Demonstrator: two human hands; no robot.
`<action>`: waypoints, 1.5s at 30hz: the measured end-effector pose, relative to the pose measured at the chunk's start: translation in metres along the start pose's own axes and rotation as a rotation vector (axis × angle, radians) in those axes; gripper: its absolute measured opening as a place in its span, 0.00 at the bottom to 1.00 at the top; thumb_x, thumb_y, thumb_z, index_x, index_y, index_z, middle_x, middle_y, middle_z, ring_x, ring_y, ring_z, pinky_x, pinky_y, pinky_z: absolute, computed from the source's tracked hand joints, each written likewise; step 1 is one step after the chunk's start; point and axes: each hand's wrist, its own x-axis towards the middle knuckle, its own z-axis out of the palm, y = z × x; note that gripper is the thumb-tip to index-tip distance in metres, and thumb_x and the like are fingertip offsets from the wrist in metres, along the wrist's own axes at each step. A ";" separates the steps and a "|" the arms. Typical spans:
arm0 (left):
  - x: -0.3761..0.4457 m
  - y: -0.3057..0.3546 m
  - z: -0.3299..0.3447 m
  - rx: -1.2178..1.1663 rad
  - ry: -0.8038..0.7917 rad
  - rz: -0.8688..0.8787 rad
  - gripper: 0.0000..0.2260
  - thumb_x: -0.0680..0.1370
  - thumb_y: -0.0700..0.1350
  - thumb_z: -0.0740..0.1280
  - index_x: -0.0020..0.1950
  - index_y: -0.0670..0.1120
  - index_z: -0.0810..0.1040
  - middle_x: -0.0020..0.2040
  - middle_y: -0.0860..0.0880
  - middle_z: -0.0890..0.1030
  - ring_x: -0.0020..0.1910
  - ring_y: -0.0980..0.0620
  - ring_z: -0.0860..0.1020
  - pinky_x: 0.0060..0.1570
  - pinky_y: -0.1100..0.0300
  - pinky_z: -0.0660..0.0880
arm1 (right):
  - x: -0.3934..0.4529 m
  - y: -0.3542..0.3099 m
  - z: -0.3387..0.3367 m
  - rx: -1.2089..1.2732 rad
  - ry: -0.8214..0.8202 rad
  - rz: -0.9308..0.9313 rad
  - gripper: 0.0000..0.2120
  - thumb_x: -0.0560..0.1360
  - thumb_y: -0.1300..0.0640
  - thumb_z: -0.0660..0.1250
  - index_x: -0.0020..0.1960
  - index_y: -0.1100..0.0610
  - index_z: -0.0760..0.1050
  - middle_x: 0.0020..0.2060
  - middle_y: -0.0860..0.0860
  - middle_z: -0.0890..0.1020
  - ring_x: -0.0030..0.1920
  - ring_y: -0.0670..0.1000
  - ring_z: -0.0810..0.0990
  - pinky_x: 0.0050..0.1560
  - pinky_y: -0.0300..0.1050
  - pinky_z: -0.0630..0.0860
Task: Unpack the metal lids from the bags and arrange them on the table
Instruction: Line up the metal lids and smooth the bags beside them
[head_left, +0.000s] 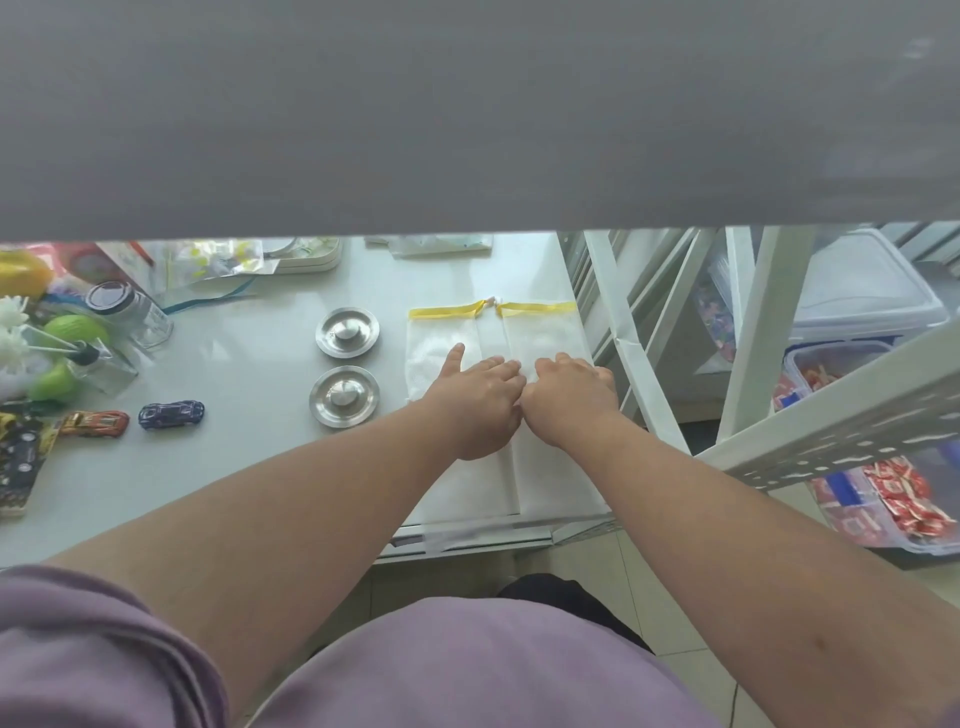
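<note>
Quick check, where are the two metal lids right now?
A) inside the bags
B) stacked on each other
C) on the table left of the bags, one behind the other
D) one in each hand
C: both metal lids lie apart on the table, left of the flat bags; both hands rest on the bags.

Two brushed metal lids (347, 332) (344, 396) gleam dully on my glossy, smooth white surface (249, 374). The bags (493, 343) look like sheer matt mesh cloth, perhaps organza, with satiny yellow ribbon (441, 312).

A loose mauve short-sleeved shirt (467, 670), bare forearms, dark trousers (566, 597) below.
</note>
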 end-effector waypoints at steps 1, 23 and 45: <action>0.000 0.000 0.001 -0.005 0.001 0.000 0.25 0.87 0.55 0.46 0.82 0.48 0.65 0.85 0.50 0.62 0.85 0.49 0.56 0.80 0.31 0.43 | 0.001 0.000 0.001 0.022 -0.003 -0.004 0.23 0.77 0.52 0.54 0.71 0.54 0.72 0.68 0.54 0.74 0.71 0.56 0.71 0.72 0.59 0.64; -0.113 -0.020 0.017 0.045 -0.057 -0.020 0.31 0.84 0.58 0.60 0.84 0.48 0.60 0.87 0.49 0.55 0.86 0.50 0.52 0.79 0.28 0.41 | -0.097 -0.002 0.060 0.129 0.027 0.037 0.37 0.78 0.47 0.56 0.84 0.51 0.50 0.85 0.58 0.45 0.84 0.58 0.45 0.81 0.61 0.49; -0.114 -0.019 0.020 -0.003 -0.074 0.045 0.32 0.79 0.49 0.65 0.83 0.53 0.62 0.87 0.49 0.56 0.86 0.47 0.52 0.83 0.37 0.43 | -0.100 0.004 0.056 0.155 0.031 0.058 0.36 0.80 0.45 0.57 0.84 0.52 0.50 0.85 0.58 0.49 0.84 0.57 0.47 0.81 0.60 0.48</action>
